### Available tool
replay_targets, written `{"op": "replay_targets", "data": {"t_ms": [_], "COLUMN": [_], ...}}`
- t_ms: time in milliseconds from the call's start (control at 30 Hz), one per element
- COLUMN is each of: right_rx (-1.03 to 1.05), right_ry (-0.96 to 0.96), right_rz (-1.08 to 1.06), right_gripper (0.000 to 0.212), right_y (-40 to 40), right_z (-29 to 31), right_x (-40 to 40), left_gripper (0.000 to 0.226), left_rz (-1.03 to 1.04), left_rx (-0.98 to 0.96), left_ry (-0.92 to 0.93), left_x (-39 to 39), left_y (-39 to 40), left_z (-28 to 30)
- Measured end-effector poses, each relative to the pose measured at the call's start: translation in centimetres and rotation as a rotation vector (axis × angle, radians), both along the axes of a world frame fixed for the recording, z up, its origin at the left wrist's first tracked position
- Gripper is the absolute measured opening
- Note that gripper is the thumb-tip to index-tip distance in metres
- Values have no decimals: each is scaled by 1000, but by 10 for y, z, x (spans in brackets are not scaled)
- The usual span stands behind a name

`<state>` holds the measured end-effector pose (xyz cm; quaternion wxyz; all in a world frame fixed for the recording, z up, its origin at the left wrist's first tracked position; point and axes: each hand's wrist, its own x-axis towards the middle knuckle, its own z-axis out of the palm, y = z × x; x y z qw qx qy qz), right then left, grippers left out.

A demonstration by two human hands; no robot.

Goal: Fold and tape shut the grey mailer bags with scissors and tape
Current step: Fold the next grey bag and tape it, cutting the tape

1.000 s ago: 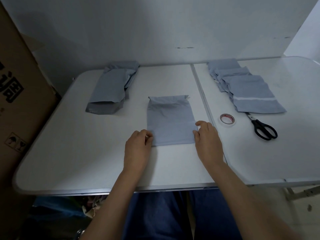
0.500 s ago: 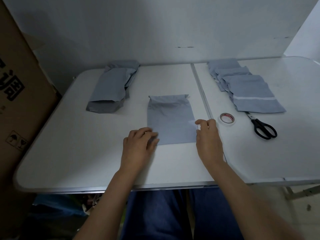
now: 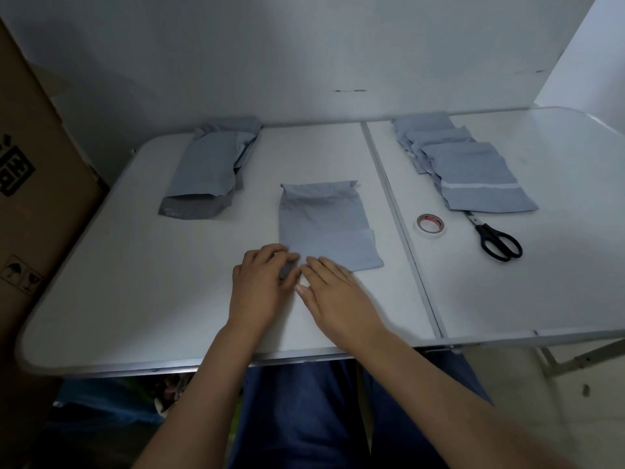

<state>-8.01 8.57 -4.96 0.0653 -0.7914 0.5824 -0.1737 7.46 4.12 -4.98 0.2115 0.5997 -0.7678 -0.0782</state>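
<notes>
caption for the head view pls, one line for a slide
Both hands, left and right, press the grey mailer bag's near-left corner.

Both forearms are stretched forward, bare. The left hand point(image 3: 262, 286) is laid palm down with fingers loosely curled; the right hand point(image 3: 333, 296) is spread flat, fingers straight, touching it.

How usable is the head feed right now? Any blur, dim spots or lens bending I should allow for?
Head view: dim and bluish overall, with the space below the table nearly black. Wide-angle bending bows the table's edges. The left hand has slightly smeared fingers at the mailer bag; the tape roll and scissors read sharply. No glare.
</notes>
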Motion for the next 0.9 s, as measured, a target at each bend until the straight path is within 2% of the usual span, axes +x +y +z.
{"op": "replay_targets", "data": {"t_ms": [200,400,900], "right_rx": [81,171,122], "right_ry": [57,77,144], "right_rz": [-2,-96,-304], "right_gripper": [89,81,82], "right_y": [11,26,38], "right_z": [3,9,2], "right_x": [-16,-39,-82], "left_gripper": [30,30,27], "left_rz": [-3,15,11], "left_rx": [-3,10,-15], "left_ry": [13,23,58], "left_x": [0,1,1], "left_y": [2,1,3], "left_z": [0,0,-1]}}
